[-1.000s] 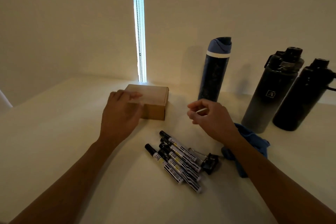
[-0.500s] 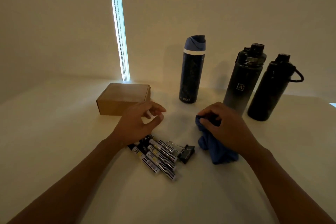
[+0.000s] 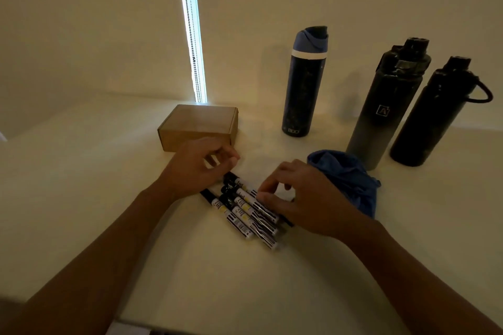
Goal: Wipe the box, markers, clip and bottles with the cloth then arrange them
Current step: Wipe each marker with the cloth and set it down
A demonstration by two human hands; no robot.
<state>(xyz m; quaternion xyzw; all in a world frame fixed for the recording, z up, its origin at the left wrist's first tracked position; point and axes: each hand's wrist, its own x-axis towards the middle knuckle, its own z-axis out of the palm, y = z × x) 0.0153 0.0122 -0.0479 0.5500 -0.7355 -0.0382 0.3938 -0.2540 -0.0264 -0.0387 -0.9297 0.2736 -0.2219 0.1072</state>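
Faintly, "800" reads at the blue-lidded bottle (image 3: 303, 84) base. Right hand (image 3: 302, 198) curled fingers (image 3: 265, 186) touch the markers (image 3: 245, 212) on the worktop (image 3: 81, 198); left hand (image 3: 196, 166) hovers loosely curled, holding nothing.

One brown cardboard box (image 3: 197, 126), three tall dark metal bottles (image 3: 304, 81), one crumpled blue cloth (image 3: 351, 179), seemingly four black-capped white markers (image 3: 245, 212).

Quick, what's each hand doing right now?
Left hand: fingers loosely curled, holding nothing, above the markers.
Right hand: fingers bent over the markers; whether it grips one cannot be told.
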